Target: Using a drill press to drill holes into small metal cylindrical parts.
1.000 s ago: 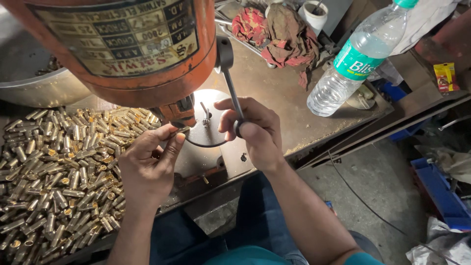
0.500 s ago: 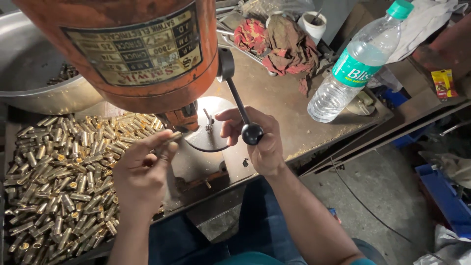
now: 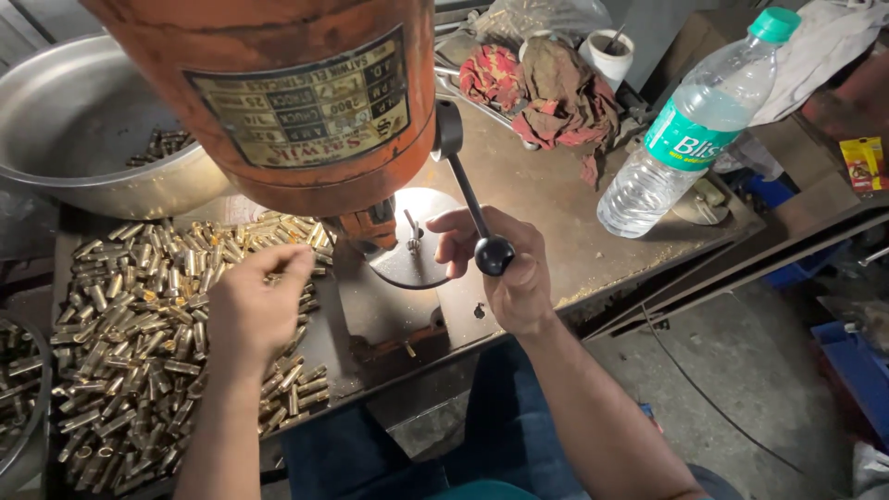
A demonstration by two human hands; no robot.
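Observation:
My right hand (image 3: 505, 273) grips the black-knobbed feed lever (image 3: 472, 208) of an orange drill press (image 3: 306, 102). Under the spindle, a small metal part (image 3: 413, 243) stands upright on the round steel work table (image 3: 407, 264), just left of my right fingers. My left hand (image 3: 255, 310) hovers over a heap of brass tube pieces (image 3: 139, 324) on the bench. Its fingertips pinch together on one brass piece at the heap's upper right.
A large steel bowl (image 3: 83, 167) holding a few brass pieces sits at the back left. A clear water bottle (image 3: 690, 130), red and brown rags (image 3: 546, 88) and a white cup (image 3: 611, 51) are on the rusty bench at the right. Blue bins (image 3: 857, 370) stand on the floor.
My left hand has moved from beside the round work table leftward over the brass heap. The lever knob has swung down and right, away from the press, with my right hand still on it.

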